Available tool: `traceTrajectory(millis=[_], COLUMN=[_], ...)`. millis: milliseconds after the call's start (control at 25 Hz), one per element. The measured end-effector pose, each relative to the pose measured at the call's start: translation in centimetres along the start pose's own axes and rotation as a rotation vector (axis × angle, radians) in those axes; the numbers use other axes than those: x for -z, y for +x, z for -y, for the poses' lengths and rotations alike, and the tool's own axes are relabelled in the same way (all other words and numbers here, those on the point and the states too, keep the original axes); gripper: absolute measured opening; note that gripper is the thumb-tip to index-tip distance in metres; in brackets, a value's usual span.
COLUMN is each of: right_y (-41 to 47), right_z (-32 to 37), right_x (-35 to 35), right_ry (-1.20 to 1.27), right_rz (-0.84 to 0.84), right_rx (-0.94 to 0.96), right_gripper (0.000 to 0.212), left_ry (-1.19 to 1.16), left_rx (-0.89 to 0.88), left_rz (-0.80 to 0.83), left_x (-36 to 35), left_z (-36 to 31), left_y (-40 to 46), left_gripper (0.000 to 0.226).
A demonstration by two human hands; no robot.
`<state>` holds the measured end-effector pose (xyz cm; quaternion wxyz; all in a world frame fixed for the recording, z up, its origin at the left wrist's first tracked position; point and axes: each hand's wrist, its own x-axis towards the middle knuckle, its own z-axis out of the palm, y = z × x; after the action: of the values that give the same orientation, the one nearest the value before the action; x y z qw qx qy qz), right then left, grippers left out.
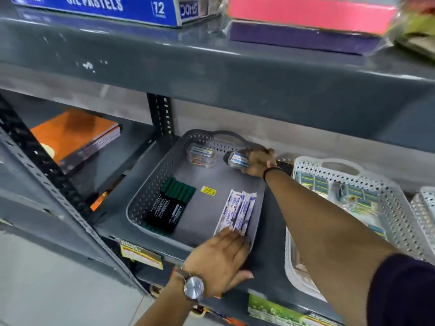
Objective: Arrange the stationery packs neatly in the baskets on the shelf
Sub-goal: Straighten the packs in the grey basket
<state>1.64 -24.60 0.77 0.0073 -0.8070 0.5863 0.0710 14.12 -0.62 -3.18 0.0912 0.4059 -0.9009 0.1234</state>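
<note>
Head view: right hand [257,164] grips a small clear pack [237,160] at the grey basket [150,191] back corner; left hand [221,260] lies flat, apparently pressing white sachets [237,209] inside.

Pretty even indoor light, nothing harsh, kinda flat and cool. The upper shelf [211,67] throws a soft shadow over the back of the lower one, so the grey basket [150,194] sits a bit dim at its far rim. Some pale sheen on the shelf's front edge. Wide-angle lens bends the shelf lines hard toward the corners. Top right is smeared with motion blur, the pink box [306,12] is mushy, and the whole thing looks soft and compressed.
</note>
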Motion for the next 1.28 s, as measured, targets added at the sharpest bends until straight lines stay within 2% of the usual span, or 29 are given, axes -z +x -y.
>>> traceTrajectory(millis=[160, 360, 560, 720, 800, 880, 1000, 1080, 1200, 1280], right_y=[0.7, 1.0, -1.1, -8.3, -15.2, -22.2, -32.1, -35.4, -36.5, -41.6], right_z=[0.3, 0.2, -1.0, -6.9, -12.3, -17.5, -25.3, -28.0, -30.0, -35.1], right_x=[-0.6, -0.6, 1.0, 2.6, 2.3, 1.2, -1.8, -3.7, -6.1, -7.8], right_ry=[-0.112, -0.091, 0.055, 0.120, 0.152, 0.182, 0.198, 0.235, 0.312, 0.403], right_rz=[0.019, 0.085, -0.058, -0.281, -0.366, -0.368, -0.328, -0.259, -0.080, -0.004], right_rx=[-0.041, -0.058, 0.054, 0.056, -0.039, -0.194, -0.554, -0.727, -0.817, -0.953], right_gripper=[0.058, 0.066, 0.052, 0.037, 0.033, 0.030, 0.030, 0.037, 0.049, 0.053], left_ry=[-0.021, -0.052, -0.052, -0.059, -0.058, -0.052, -0.052, -0.035, -0.072, -0.068], left_rx=[0.048, 0.078, 0.131, 0.132, 0.074, 0.003, -0.067, -0.037, 0.050, -0.035], left_rz=[-0.046, -0.021, 0.020, 0.049, 0.024, -0.004, -0.035, 0.027, -0.004, 0.011], left_x=[-0.3, -0.2, 0.6, 3.0, 4.0, 4.1, 4.1, 3.7, 3.3, 3.0], left_z=[-0.6, -0.5, -0.4, -2.7, -5.7, -9.1, -13.8, -14.4, -13.4, -17.7], left_y=[-0.1, 0.0, 0.0, 2.1, 4.7, 7.3, 11.1, 11.7, 10.6, 13.4], left_gripper=[0.056, 0.055, 0.066, 0.070, 0.068, 0.067, 0.071, 0.073, 0.077, 0.078])
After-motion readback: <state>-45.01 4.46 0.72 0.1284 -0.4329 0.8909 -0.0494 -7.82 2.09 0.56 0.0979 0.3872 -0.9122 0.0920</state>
